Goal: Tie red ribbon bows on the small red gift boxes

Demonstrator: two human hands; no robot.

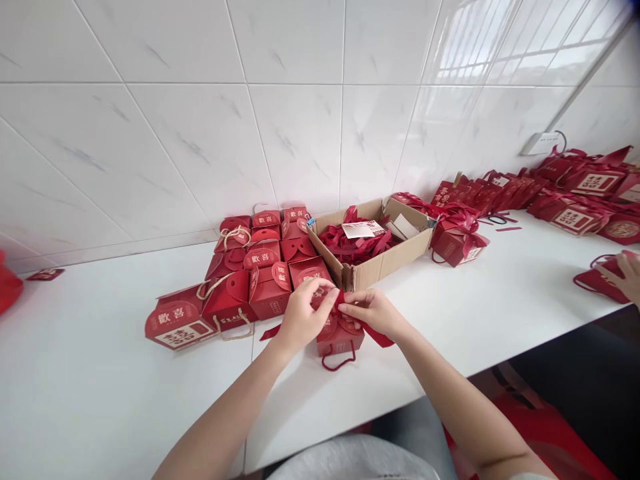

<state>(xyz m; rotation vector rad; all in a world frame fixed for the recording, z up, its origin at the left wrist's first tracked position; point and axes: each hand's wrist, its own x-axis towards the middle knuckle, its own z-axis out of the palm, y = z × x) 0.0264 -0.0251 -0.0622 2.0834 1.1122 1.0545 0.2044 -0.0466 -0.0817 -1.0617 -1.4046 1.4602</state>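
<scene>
A small red gift box stands on the white table in front of me, its dark red cord handle hanging down the near side. Above its top, my left hand pinches a red ribbon from the left. My right hand grips the same ribbon from the right, thumb and fingers pressed together close to the left fingertips. One ribbon tail trails right below my right hand, and another end pokes out left of my left wrist. My hands hide much of the box's top.
Rows of red boxes stand to the left, some with twine handles. Behind my hands, a cardboard box holds red ribbons and cards. Ribboned boxes line the right side. Another person's hand touches a red box at far right.
</scene>
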